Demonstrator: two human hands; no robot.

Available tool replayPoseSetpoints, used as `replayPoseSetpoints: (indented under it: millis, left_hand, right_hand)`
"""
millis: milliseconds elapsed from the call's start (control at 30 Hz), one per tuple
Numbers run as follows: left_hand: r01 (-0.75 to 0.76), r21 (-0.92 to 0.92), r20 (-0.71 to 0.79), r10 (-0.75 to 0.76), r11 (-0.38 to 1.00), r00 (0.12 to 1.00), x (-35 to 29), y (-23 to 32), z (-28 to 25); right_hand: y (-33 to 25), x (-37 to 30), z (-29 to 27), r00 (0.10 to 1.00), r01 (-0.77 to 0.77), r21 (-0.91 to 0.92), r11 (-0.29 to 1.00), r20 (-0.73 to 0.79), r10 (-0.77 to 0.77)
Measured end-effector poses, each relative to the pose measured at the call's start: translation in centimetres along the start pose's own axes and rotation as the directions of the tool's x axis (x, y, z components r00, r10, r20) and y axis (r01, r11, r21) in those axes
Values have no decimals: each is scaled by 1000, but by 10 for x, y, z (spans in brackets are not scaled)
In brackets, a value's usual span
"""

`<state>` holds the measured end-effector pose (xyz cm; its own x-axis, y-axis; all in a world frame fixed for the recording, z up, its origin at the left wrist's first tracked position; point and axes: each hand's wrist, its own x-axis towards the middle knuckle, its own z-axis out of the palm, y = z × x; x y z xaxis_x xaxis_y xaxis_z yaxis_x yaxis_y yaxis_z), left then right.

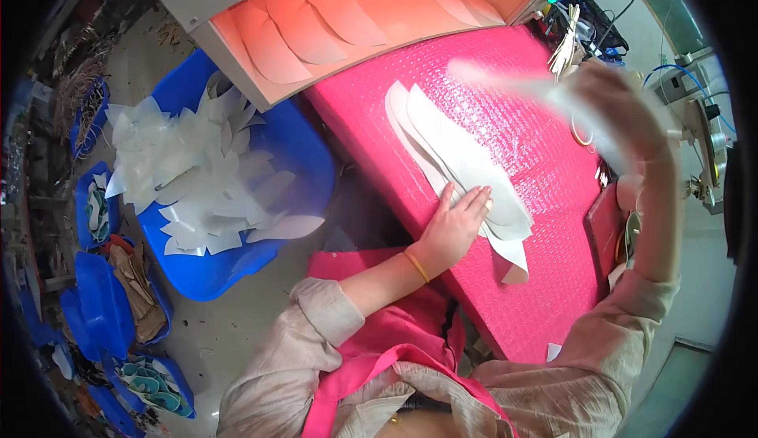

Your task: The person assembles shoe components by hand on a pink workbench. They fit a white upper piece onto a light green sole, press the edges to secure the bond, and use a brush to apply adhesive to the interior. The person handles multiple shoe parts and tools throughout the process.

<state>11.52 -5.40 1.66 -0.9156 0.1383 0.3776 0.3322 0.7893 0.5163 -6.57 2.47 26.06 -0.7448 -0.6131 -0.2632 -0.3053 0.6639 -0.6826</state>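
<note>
My left hand (452,234) rests on a small pile of white sole-shaped sheets (462,150), with its fingers stretched flat over the lower half. The sheets overlap unevenly, and one end curls up at the lower right. A yellow band circles my left wrist. Raised at the right, my right hand (620,110) is smeared by motion. It grips a long white sheet (505,83), also blurred, whose tip reaches left above the table. The pink, shiny covered table (545,296) lies under the pile.
Beyond the table, a machine opening (355,63) glows orange over several white pieces. At left stands a blue tub (308,142) heaped with white cut sheets (189,170). Smaller blue bins (103,304) line the floor. Cords and tools (580,39) crowd the far right corner.
</note>
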Motion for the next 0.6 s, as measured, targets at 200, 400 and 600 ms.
replayPoseSetpoints:
  millis: [200, 400, 600]
  left_hand:
    - [118, -63, 6, -118, 991, 993, -3, -7, -9]
    - [61, -550, -280, -253, 833, 926, -4, -20, -33]
    - [62, -589, -288, -281, 805, 915, -26, -35, -56]
  right_hand:
    - [13, 40, -26, 1000, -12, -111, 994, -4, 12]
    - [47, 211, 76, 987, 150, 222, 963, 21, -158]
    - [19, 354, 154, 976, 218, 374, 901, -68, -208]
